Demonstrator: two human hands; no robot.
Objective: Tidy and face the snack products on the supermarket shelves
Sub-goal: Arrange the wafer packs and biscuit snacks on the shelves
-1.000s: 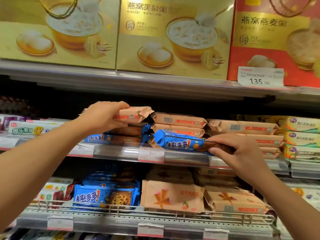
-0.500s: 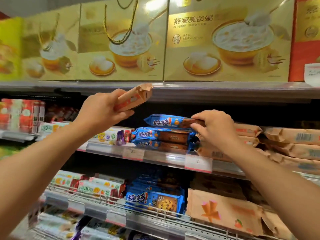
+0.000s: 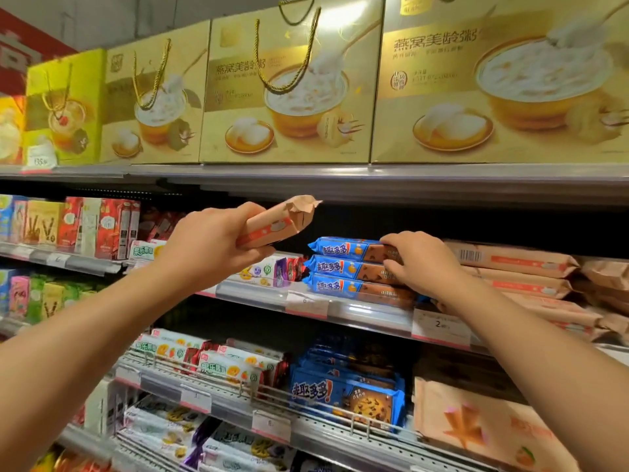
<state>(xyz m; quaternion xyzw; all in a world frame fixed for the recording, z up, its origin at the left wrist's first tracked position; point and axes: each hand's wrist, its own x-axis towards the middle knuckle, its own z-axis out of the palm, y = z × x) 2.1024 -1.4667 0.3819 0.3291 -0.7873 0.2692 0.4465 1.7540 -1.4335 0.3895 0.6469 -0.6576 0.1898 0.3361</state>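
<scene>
My left hand [image 3: 207,240] grips a tan snack pack [image 3: 286,219] and holds it tilted up in the air, just under the upper shelf's edge. My right hand [image 3: 418,260] rests on a stack of three blue cookie packs [image 3: 343,267] on the middle shelf [image 3: 357,310], fingers curled over the right end of the top blue pack [image 3: 343,247]. Tan packs [image 3: 510,264] lie stacked to the right of the blue stack.
Large gold gift boxes [image 3: 286,93] fill the top shelf. White fruit-biscuit packs [image 3: 262,270] and red boxes [image 3: 112,229] sit left on the middle shelf. The lower wire-fronted shelf [image 3: 238,400] holds white, blue [image 3: 347,393] and tan packs [image 3: 476,424].
My left hand lifted the tan pack off the stack and up. My right hand set the blue pack on top of the blue stack. The view panned left and upward.
</scene>
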